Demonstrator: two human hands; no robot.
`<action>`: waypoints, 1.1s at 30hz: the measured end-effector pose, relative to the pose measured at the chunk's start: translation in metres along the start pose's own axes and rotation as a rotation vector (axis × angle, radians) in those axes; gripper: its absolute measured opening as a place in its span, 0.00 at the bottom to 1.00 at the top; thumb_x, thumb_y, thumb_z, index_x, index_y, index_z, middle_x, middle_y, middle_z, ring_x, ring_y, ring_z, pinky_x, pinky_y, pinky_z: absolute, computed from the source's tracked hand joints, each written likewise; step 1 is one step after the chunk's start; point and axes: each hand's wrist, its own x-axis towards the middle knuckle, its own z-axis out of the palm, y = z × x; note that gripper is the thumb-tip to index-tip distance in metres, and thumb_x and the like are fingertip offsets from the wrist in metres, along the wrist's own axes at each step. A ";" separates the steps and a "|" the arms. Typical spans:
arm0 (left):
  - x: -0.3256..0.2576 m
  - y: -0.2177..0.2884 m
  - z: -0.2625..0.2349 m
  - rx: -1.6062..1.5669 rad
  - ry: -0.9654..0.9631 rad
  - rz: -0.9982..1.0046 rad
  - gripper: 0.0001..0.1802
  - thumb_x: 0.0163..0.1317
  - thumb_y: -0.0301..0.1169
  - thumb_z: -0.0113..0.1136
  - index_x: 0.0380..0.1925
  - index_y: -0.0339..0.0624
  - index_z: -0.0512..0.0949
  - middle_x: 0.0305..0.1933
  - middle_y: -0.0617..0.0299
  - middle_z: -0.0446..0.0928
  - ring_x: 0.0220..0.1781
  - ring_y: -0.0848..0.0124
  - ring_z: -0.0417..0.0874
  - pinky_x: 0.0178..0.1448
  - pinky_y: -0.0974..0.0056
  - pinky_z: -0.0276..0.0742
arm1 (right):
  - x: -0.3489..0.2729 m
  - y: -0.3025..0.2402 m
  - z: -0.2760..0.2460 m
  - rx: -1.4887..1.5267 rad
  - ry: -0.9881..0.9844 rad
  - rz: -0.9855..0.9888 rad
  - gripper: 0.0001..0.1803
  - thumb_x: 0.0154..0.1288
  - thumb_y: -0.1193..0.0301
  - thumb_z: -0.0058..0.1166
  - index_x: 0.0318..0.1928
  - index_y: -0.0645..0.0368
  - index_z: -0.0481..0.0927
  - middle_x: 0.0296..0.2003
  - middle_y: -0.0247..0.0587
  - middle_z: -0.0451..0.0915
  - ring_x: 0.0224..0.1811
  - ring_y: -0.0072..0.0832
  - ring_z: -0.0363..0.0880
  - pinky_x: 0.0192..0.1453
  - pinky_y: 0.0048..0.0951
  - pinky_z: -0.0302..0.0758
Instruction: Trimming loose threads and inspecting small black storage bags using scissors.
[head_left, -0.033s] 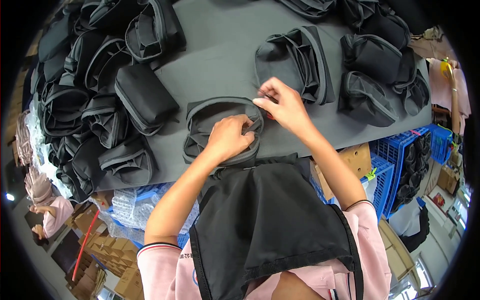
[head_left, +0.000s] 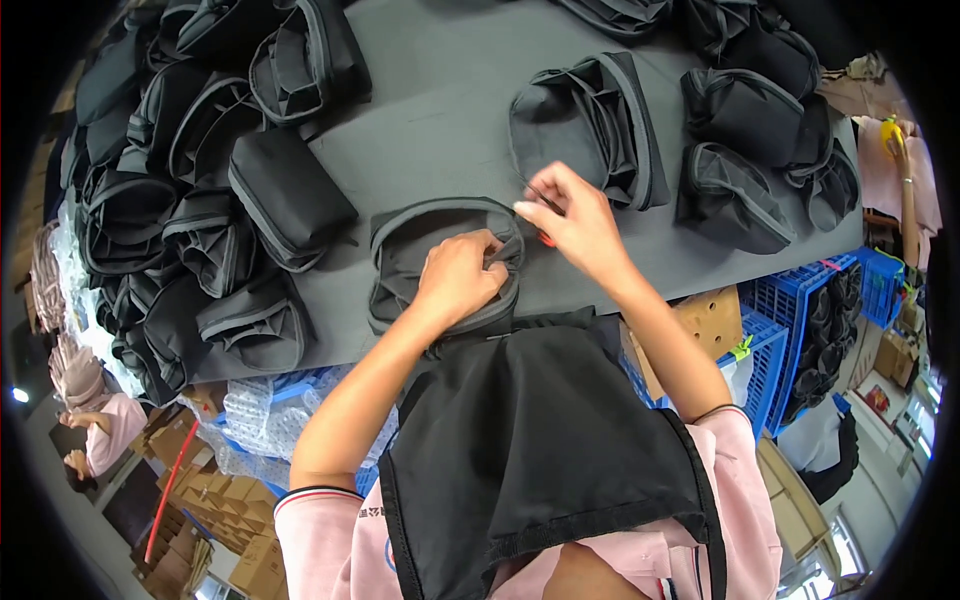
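Observation:
An unzipped black fabric pouch [head_left: 445,216] lies open at the near edge of the table, its zipper rim bowed into an arc. My left hand [head_left: 462,270] reaches into it, fingers curled on the cloth at its right side. Just right of the pouch and slightly raised, my right hand [head_left: 570,215] is closed around a small dark tool with a red end [head_left: 546,238]. Fingers hide most of that tool, so its exact kind is unclear. A second open pouch [head_left: 560,125] with inner pockets sits just beyond my right hand.
Many black pouches [head_left: 130,215] are heaped on the left of the grey-covered table [head_left: 430,90]; one closed pouch [head_left: 290,195] lies beside them. More pouches [head_left: 745,115] sit at the right. Blue crates [head_left: 790,310] stand below the right edge. Another person [head_left: 110,430] is at far left.
My right hand has shifted slightly right and down with the small tool. The pouch's far rim has sagged a little. My left hand stays in place.

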 end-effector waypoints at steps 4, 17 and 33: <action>-0.002 0.001 0.013 -0.072 0.171 -0.003 0.14 0.47 0.28 0.54 0.34 0.32 0.76 0.33 0.44 0.78 0.37 0.49 0.79 0.46 0.54 0.73 | -0.037 0.035 0.007 -0.139 0.004 0.039 0.10 0.54 0.75 0.61 0.32 0.62 0.71 0.24 0.27 0.72 0.24 0.11 0.66 0.26 0.16 0.66; 0.018 -0.012 0.005 -0.109 0.118 0.025 0.11 0.50 0.26 0.55 0.31 0.28 0.75 0.30 0.41 0.77 0.36 0.46 0.78 0.42 0.52 0.73 | -0.030 0.039 0.020 0.331 -0.062 0.400 0.05 0.55 0.77 0.57 0.33 0.63 0.76 0.19 0.25 0.71 0.15 0.10 0.60 0.17 0.15 0.57; 0.035 -0.002 -0.011 -0.200 -0.043 -0.027 0.18 0.52 0.37 0.62 0.29 0.29 0.76 0.20 0.44 0.75 0.28 0.51 0.79 0.36 0.55 0.72 | -0.053 0.005 -0.004 -0.470 0.081 -0.018 0.11 0.53 0.72 0.58 0.39 0.56 0.77 0.33 0.38 0.75 0.30 0.35 0.76 0.34 0.31 0.72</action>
